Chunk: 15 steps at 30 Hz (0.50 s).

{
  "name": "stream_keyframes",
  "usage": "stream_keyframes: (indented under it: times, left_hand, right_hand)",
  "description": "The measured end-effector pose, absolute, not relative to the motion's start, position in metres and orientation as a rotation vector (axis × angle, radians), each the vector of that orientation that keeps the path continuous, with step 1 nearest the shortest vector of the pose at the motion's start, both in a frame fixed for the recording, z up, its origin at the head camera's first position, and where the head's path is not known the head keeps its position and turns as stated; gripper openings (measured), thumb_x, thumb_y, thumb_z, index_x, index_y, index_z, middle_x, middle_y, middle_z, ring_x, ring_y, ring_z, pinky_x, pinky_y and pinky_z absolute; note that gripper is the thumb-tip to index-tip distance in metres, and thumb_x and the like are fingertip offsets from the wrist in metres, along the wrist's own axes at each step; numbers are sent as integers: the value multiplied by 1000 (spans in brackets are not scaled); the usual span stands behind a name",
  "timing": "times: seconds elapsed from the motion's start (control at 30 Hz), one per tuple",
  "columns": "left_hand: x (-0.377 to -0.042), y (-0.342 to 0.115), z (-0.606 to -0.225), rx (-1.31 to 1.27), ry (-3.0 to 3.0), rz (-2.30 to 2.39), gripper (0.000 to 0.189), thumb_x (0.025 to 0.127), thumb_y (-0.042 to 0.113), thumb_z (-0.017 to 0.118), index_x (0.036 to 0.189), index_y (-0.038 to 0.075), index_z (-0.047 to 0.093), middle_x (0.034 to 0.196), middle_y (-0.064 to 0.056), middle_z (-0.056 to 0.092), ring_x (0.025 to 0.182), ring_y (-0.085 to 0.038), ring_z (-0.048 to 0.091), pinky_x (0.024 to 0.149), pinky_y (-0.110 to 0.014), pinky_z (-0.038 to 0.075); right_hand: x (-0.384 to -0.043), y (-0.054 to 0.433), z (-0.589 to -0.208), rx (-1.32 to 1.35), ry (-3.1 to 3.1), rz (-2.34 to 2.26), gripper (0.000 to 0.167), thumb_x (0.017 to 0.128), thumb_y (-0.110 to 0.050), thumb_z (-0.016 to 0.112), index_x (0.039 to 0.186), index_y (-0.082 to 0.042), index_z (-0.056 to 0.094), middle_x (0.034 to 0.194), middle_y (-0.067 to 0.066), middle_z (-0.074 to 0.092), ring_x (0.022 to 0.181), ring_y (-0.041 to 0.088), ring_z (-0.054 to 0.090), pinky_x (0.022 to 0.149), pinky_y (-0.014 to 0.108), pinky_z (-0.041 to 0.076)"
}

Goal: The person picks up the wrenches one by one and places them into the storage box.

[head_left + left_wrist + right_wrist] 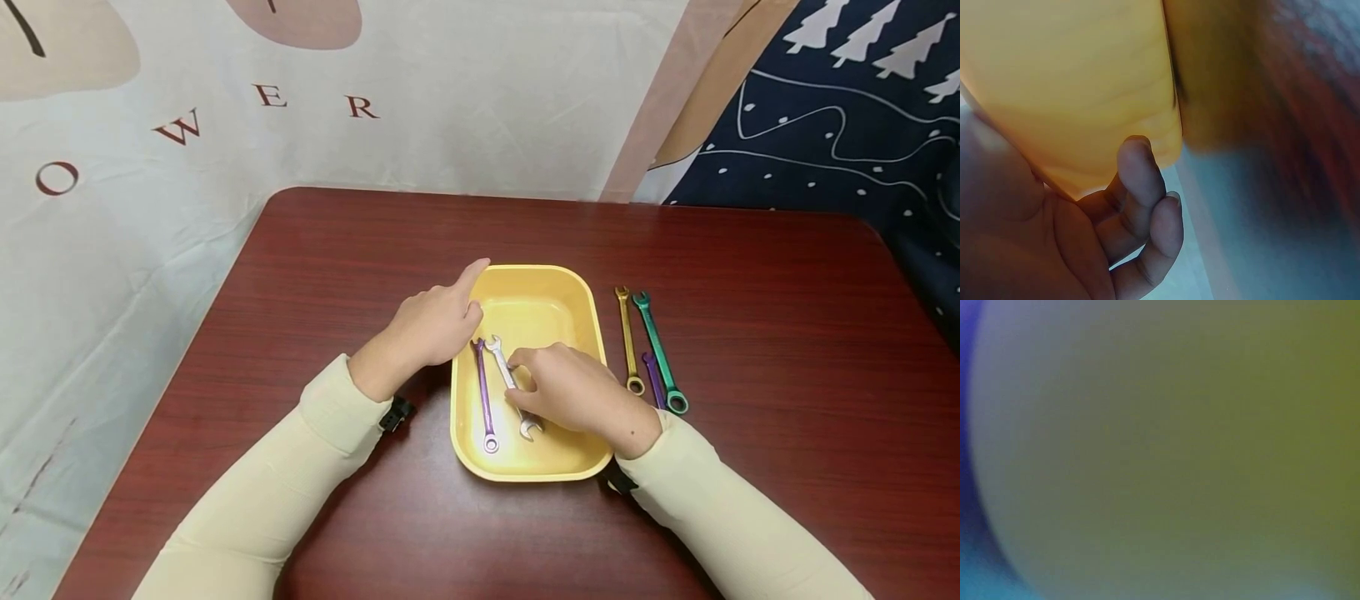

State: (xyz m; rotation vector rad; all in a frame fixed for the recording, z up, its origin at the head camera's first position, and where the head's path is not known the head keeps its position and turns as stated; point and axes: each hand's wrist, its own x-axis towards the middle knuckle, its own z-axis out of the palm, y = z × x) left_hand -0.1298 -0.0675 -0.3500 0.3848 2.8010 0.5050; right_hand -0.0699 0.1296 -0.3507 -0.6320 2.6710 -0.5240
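Note:
A yellow tray (525, 475) sits on the table. My left hand (435, 325) holds its left rim, index finger stretched along the edge; in the left wrist view curled fingers (1141, 175) lie against the tray's outer wall (1072, 75). Inside the tray, my right hand (566, 387) has thumb and index finger at a silver wrench (497, 354), pinching its shank; the palm covers part of it. To its left lies a purple wrench (484, 396), ring end towards me. The right wrist view is only a blur.
Right of the tray, on the dark red table (787, 350), lie a gold wrench (627, 337), a green wrench (657, 346) and a small purple wrench (654, 379), partly hidden by my right wrist. A pale printed cloth (487, 125) hangs behind the table's far edge.

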Motion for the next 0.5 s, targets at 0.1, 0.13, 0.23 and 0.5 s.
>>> stream_keyframes:
  times: [0.1, 0.13, 0.23, 0.5]
  left_hand:
    - [-130, -67, -350, 386, 2801, 502, 62, 104, 31, 31, 161, 32, 6, 58, -3, 49, 47, -21, 44, 46, -32, 34]
    - [-130, -67, -350, 388, 2800, 501, 62, 104, 31, 31, 161, 32, 6, 58, -3, 49, 48, -21, 44, 46, -32, 34]
    - [-130, -67, -350, 385, 2802, 502, 62, 104, 31, 31, 161, 32, 7, 59, -4, 50, 49, -22, 46, 48, -33, 36]
    - [-130, -67, -350, 376, 2807, 496, 62, 104, 32, 31, 161, 32, 7, 60, -4, 51, 51, -23, 49, 50, -36, 39]
  right_hand:
    - [-70, 130, -352, -675, 2690, -542, 18, 92, -33, 68, 103, -19, 73, 53, -9, 51, 52, 9, 47, 49, 28, 37]
    - [-70, 130, -352, -695, 2696, -550, 15, 92, -32, 67, 99, -20, 73, 53, -9, 51, 52, 9, 47, 48, 28, 37]
    - [-70, 131, -353, -751, 2701, -565, 11, 92, -31, 67, 92, -23, 74, 55, -11, 51, 52, 7, 46, 48, 27, 36]
    - [-70, 131, -353, -827, 2690, -563, 12, 93, -30, 65, 93, -25, 75, 58, -12, 53, 54, 7, 46, 50, 26, 37]
